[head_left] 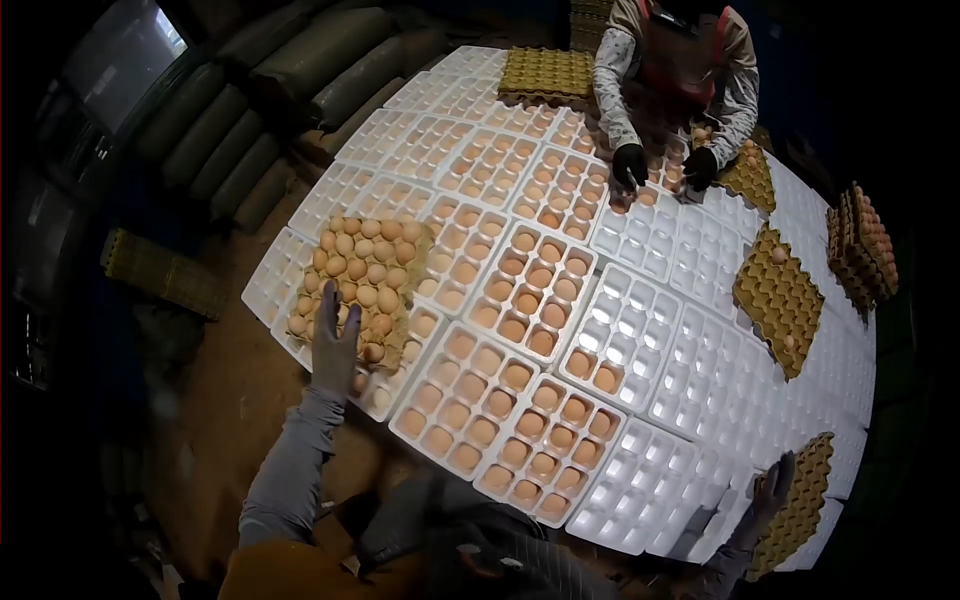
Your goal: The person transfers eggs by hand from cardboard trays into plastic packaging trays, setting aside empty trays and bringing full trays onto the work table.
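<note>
My gloved left hand (338,338) is open, fingers apart, over the near edge of a pulp egg tray (412,325) full of brown eggs. That tray rests on white foam egg boxes at the left of the table. At the lower right, my gloved right hand (772,492) has its fingers stretched out beside a pulp tray (803,500) with no eggs visible in it. Whether it touches that tray is hard to tell. Between my hands lie a foam box filled with eggs (545,445) and a bare foam box (632,480).
Across the table, a person's dark-gloved hands (630,165) are over the foam boxes. A pulp tray (778,295) with a couple of eggs lies at the right. Stacked egg trays (862,245) stand at the right edge, more trays (165,272) at the left. Sacks (330,60) are piled behind.
</note>
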`<state>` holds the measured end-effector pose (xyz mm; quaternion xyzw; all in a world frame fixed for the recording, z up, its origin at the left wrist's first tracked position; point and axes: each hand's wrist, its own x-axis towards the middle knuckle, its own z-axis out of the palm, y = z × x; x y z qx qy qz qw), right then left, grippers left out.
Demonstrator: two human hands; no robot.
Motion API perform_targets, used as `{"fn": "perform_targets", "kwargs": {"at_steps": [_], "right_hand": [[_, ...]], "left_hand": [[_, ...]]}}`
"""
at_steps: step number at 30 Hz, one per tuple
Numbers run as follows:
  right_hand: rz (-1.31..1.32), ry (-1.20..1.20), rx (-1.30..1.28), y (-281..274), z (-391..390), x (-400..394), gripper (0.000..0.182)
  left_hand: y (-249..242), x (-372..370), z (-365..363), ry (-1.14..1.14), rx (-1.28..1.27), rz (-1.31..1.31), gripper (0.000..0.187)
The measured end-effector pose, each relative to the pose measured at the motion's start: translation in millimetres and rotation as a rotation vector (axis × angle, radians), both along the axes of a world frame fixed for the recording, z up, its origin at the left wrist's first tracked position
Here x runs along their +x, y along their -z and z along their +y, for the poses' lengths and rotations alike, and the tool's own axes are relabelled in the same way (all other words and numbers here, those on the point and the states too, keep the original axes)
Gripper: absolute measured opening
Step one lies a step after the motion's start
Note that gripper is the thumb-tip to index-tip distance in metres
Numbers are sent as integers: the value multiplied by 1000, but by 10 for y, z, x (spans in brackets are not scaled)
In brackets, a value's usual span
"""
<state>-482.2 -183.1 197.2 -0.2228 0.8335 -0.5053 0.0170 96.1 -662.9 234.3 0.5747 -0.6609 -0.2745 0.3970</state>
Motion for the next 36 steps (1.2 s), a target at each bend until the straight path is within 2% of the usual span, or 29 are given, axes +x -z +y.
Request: {"fn": "perform_targets", "kwargs": {"at_steps": [1,2,4,5,6,7,8,9,11,13,15,17,18,19,21,23,25,27,29,31,32,33,34,35,36], "right_hand": [[-84,-155,-26,-226,-889,673,42],[-328,-274,-106,-301,-1628,1207,42],[-666,-608,-38,-228,-2786,2201,47],[-892,-744,-105,-188,-3285,2712,49],[-1069,-866,-48,-361,-3808,3161,49],[-1259,-863,-93,-262,-4212,3554,51],[-1142,-988,-81,146,-4609,3855,54],[-1266,-869,-138,45,-4924,4198,61],[-1458,-723,-397,276,-5354,4638,69],[-957,-733,-259,91,-5409,4850,54],[-986,-623,-259,136,-5434,4903,54],[-1263,-491,-332,126,-5404,4868,56],[-1124,-522,-357,78,-5299,4852,61],[-1120,-501,-359,-11,-5178,4818,61],[-1043,-493,-150,-204,-4908,4696,59],[-1179,-402,-255,-505,-4608,4536,60],[-1240,-327,-294,-614,-4267,4325,60],[-1161,-331,-380,-640,-3975,4135,56],[-1094,-218,-320,-507,-3752,3977,53],[-994,-168,-241,-299,-3543,3841,50],[-1004,-152,-226,-303,-3488,3789,50],[-1017,-140,-211,-301,-3460,3737,49],[-1069,-169,-208,-315,-3432,3672,47],[-904,-207,-12,-67,-3285,3558,47],[-404,-290,177,18,-3307,3544,47]], "left_hand": [[31,391,-318,-99,67,88,66],[17,672,-585,-174,88,20,68],[634,1597,-1332,-82,92,-218,67],[775,1738,-1584,-55,183,-242,66],[914,1874,-1835,-26,273,-270,67],[923,1885,-1951,-38,457,-166,68],[845,1782,-1993,-3,654,44,71],[972,1863,-2117,52,682,-24,69],[837,1740,-2093,60,763,64,65],[917,1742,-2060,90,681,225,60],[715,1615,-1965,81,703,196,57],[686,1701,-1950,175,509,86,54],[619,1716,-1897,194,514,85,54],[364,1609,-1736,177,544,114,53],[241,1508,-1421,172,586,148,52],[248,1488,-1167,273,461,22,49],[95,1076,-888,284,560,11,42],[479,1034,-669,700,-107,-536,37],[712,803,-536,845,-157,-438,35],[841,514,-406,767,249,-174,37],[785,369,-376,597,598,2,38],[723,358,-447,590,600,-2,38],[632,390,-530,629,595,-121,38],[517,397,-634,669,588,-240,37],[352,333,-791,629,400,-338,31]]}}
